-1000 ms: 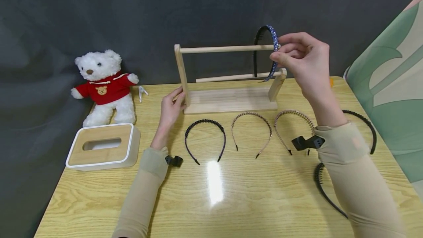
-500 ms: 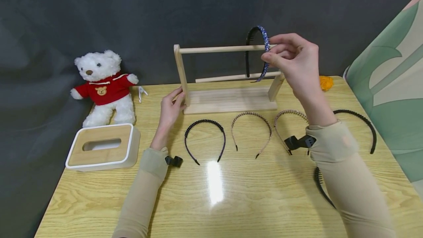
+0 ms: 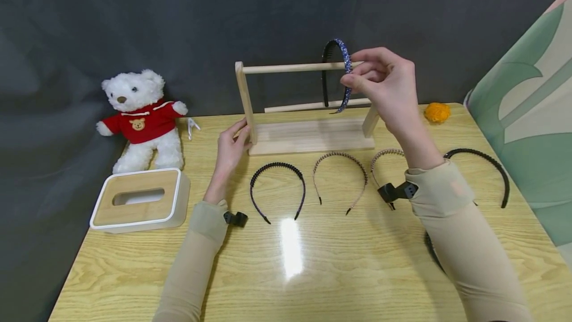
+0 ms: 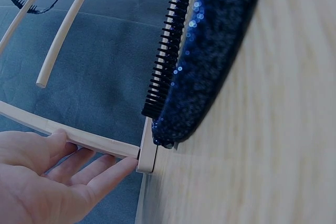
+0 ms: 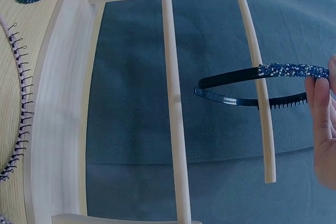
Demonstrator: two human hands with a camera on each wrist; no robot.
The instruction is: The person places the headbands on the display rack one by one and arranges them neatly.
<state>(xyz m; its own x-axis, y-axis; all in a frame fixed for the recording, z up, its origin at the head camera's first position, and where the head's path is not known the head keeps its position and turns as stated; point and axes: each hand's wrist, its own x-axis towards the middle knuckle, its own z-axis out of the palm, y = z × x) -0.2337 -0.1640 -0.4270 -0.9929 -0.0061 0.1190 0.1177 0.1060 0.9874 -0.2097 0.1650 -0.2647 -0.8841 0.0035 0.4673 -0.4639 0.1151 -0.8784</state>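
My right hand (image 3: 384,81) pinches a blue glitter headband (image 3: 346,58) between thumb and fingers. The headband stands upright and loops over the upper rod (image 3: 286,68) of a wooden rack (image 3: 308,135). In the right wrist view, the rod passes through the headband's arch (image 5: 291,70), and that rod's far end is free. My left hand (image 3: 230,149) holds the rack's left upright (image 3: 247,103), thumb on one side and fingers on the other, as the left wrist view shows. The lower rod (image 3: 295,107) carries nothing.
On the table lie a black headband (image 3: 277,164), two pinkish beaded headbands, and a black one (image 3: 493,163) at right; another is partly under my right sleeve. A teddy bear (image 3: 145,128), a tissue box (image 3: 138,198) and an orange ball-like item (image 3: 437,113) stand around.
My right hand has moved left, sliding the blue headband farther along the upper rod and slightly lower. The left hand has stayed in place on the upright.
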